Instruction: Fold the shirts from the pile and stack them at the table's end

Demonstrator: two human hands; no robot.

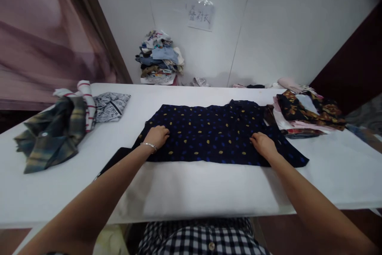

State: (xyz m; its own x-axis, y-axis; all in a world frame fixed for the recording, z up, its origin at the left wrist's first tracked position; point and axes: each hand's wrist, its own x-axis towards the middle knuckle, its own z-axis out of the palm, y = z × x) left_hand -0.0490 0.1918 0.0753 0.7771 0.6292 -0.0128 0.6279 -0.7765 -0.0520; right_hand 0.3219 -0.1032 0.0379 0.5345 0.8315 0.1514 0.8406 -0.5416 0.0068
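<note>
Both your arms reach forward, bare to the elbow and converging slightly. Your left hand [157, 135] lies palm down, fingers curled loosely under, a thin bracelet at the wrist. Your right hand [263, 144] is also palm down, fingers pointing inward toward the left, knuckles raised

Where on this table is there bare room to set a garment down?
The widest bare patch is the near strip of the table, between the dotted shirt and the front edge. A smaller one lies behind the shirt, between the printed cloth and the floral stack. The ends are crowded: plaid shirt left, floral stack right.
</note>
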